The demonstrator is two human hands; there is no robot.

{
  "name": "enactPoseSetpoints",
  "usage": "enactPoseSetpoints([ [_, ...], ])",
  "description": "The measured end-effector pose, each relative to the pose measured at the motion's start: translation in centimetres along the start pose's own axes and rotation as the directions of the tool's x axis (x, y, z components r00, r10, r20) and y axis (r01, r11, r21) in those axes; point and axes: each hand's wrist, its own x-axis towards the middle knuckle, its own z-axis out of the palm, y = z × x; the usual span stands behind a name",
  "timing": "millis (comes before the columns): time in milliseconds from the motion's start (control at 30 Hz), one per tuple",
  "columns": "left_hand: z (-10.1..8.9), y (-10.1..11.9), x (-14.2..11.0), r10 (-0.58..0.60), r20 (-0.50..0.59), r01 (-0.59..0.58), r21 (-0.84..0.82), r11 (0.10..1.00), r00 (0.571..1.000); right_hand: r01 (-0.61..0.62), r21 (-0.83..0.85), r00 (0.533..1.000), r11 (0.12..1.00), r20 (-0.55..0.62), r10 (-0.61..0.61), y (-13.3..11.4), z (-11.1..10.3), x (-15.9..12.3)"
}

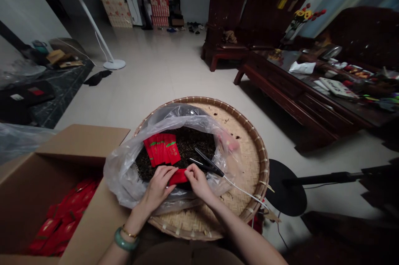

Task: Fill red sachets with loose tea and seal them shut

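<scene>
A round woven tray (264, 161) carries an open plastic bag (120, 169); right of this bag lie some small dark bits (238, 137).

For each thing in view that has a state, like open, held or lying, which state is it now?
Red packet: held at both ends; sealing unclear
Left hand: closed on packet
Right hand: closed on packet
Fanned packets: lying overlapped on dark leaves
Clear bag: mouth wide open
Black tong-like tool: lying, arms apart
Cardboard box: open, red packets inside
White fan: standing; spinning unclear
</scene>
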Motion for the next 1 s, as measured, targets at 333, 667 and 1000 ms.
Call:
enactPoseSetpoints([
  [333, 0.0, 1.2, 0.7, -0.091, -0.012, 0.091, -0.037, 0.995, 0.996, 0.107, -0.125, 0.994, 0.986, 0.039, -0.103, -1.9, 0.2, -1.4],
  [667, -1.9, 0.3, 0.6, -0.314, -0.137, 0.271, -0.263, 0.926, 0.939, 0.195, -0.305, 0.981, 0.932, 0.056, -0.187, -1.6, -1.7, 0.7],
  [1000, -2.9, 0.1, 0.4, -0.459, -0.242, 0.329, -0.43, 0.841, 0.855, 0.436, -0.679, 0.859, 0.591, 0.51, -0.048, -1.0, 0.4, 2.4],
])
